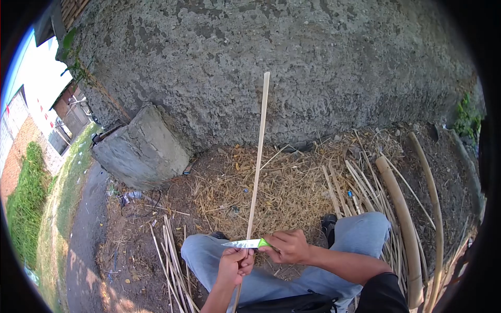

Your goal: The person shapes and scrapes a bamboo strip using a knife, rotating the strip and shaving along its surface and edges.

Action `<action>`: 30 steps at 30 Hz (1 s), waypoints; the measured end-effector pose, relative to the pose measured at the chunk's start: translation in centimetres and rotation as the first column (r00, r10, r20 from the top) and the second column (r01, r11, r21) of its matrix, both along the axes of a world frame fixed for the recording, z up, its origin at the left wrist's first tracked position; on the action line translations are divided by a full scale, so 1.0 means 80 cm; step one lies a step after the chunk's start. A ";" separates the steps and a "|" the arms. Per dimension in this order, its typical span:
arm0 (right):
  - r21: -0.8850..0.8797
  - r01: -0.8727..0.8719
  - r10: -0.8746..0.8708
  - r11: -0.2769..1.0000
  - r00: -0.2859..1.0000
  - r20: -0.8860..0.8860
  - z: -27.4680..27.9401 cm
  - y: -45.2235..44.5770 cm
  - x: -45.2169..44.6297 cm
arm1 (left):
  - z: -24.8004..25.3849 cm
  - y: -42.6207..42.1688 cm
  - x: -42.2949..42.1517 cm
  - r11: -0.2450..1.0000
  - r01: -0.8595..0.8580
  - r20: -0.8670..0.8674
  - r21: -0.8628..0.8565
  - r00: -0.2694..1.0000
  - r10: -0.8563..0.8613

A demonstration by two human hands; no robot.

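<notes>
A long pale bamboo strip (260, 151) stands nearly upright before me, its lower end passing down through my left hand (233, 265), whose fingers are closed round it. My right hand (288, 247) is wrapped round the green handle of a knife (245, 243). The knife's blade points left and lies across the strip, just above my left fingers. Part of the handle is hidden inside my right hand. Both hands are close together over my lap, between my knees in blue jeans.
Thin bamboo strips (172, 261) lie on the ground at left, and more strips (365, 190) at right beside thick bamboo poles (399, 208). Shavings (292, 182) cover the soil. A rough grey wall (313, 73) rises ahead, with a concrete block (141, 148) at its left. A paved path (88, 224) runs along the left.
</notes>
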State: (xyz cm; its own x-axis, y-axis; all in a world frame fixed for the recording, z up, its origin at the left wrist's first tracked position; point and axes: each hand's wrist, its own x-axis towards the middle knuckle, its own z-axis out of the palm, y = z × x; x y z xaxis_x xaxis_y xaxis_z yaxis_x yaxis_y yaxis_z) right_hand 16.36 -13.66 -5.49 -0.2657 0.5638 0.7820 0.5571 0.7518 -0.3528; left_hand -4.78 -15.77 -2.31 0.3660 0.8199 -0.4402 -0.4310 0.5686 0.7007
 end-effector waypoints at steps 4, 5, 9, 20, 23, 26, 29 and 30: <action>-0.001 -0.022 0.022 1.000 1.000 -0.016 0.010 -0.002 0.001 | 0.011 0.004 -0.003 0.998 0.060 0.032 0.031 0.998 -0.061; -0.004 -0.022 0.022 1.000 1.000 -0.015 0.010 0.000 -0.001 | 0.013 0.005 -0.004 0.997 0.070 0.042 0.042 0.997 -0.072; -0.007 0.063 -0.063 0.998 0.998 -0.022 0.011 0.012 -0.001 | 0.012 0.007 -0.005 0.993 0.091 0.060 0.069 0.994 -0.095; -0.208 0.389 -0.427 0.898 0.884 -0.192 0.035 0.076 0.063 | -0.031 -0.061 -0.053 0.968 0.244 0.109 -0.060 0.965 -0.237; -0.126 0.372 -0.392 0.919 0.895 -0.212 0.028 0.079 0.060 | -0.024 -0.084 -0.066 0.989 0.145 -0.167 -0.034 0.975 -0.148; -0.086 0.360 -0.370 0.929 0.891 -0.264 0.019 0.087 0.057 | -0.012 -0.102 -0.072 0.988 0.135 -0.190 -0.071 0.971 -0.146; -0.165 0.408 -0.439 0.898 0.861 -0.257 0.025 0.094 0.073 | -0.001 -0.120 -0.079 0.989 0.126 -0.204 -0.081 0.969 -0.140; -0.228 0.438 -0.483 0.870 0.849 -0.213 0.027 0.094 0.080 | -0.006 -0.128 -0.085 0.989 0.133 -0.183 -0.060 0.973 -0.142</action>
